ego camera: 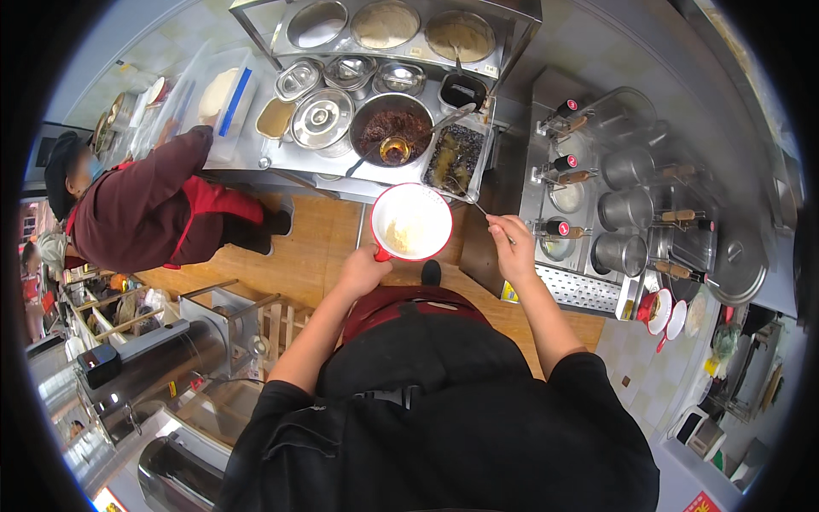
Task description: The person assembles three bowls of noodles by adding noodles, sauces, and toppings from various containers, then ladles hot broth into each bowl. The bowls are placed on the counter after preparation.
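My left hand (365, 274) grips the short red handle of a white bowl (419, 214) with a red rim. Some pale yellowish seasoning lies on the bowl's bottom. In my right hand (513, 246) is the thin metal handle of a spoon (481, 210). Its far end reaches into a rectangular metal pan (473, 193) of dark sauce with lighter, oily patches, so the spoon's bowl is hidden or too unclear to make out. The white bowl is held just in front of this pan, below the counter's edge.
A round pot (358, 112) of dark red chili sauce holds a ladle (395, 151). Lidded pots (322, 118) stand left of it; seasoning tubs (385, 24) sit on the shelf above. At right is a noodle cooker (563, 281) with strainer baskets (624, 211). A co-worker (141, 205) stands at left.
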